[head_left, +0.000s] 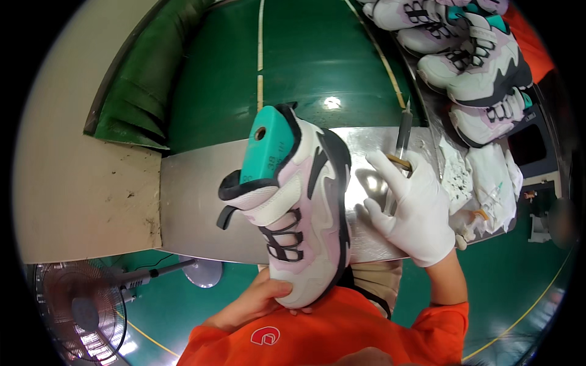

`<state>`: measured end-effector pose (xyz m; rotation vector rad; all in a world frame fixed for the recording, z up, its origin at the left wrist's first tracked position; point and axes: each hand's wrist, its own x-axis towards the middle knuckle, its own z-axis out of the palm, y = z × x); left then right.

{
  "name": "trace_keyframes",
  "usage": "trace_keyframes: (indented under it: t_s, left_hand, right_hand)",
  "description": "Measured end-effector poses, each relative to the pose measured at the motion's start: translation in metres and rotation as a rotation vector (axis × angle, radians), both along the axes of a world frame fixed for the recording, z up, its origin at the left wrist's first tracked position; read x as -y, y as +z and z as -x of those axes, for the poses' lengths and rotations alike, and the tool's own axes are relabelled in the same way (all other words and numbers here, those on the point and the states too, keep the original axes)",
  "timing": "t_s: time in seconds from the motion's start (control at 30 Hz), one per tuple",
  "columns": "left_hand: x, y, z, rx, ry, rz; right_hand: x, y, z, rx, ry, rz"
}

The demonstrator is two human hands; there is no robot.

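Observation:
A white, pale pink and black sneaker stands toe toward my body, with a teal shoe last inside its opening. My bare left hand is closed round the toe, thumb on top and fingertips beneath. My right hand, in a white glove, is over the metal plate to the right, its thumb and forefinger apart. By its fingers lie a slim, pointed dark tool and a thin brown stick. Whether the glove touches the stick I cannot tell; the fingers partly cover it.
The shiny metal plate borders a green belt beyond it. Similar sneakers are piled at the far right. White crumpled cloths lie beside my right hand. A floor fan stands at the lower left, near a beige panel.

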<state>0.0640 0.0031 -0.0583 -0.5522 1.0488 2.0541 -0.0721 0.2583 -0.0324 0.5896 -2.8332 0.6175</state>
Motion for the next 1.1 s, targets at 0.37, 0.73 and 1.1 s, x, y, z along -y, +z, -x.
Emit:
trace_keyframes:
  t_s: [0.37,0.73,1.1]
  left_hand:
    - [0.016,-0.008,-0.005,-0.116,0.013,0.133]
    - [0.024,-0.019,-0.016,-0.108,0.079,0.062]
    - [0.018,-0.008,-0.011,-0.051,0.07,0.044]
  right_hand:
    - [-0.096,-0.004,-0.046,-0.164,-0.621,-0.195]
    - [-0.091,-0.03,0.011,-0.358,-0.325,-0.168]
    - [-0.073,-0.049,0.027,-0.122,-0.418,-0.18]
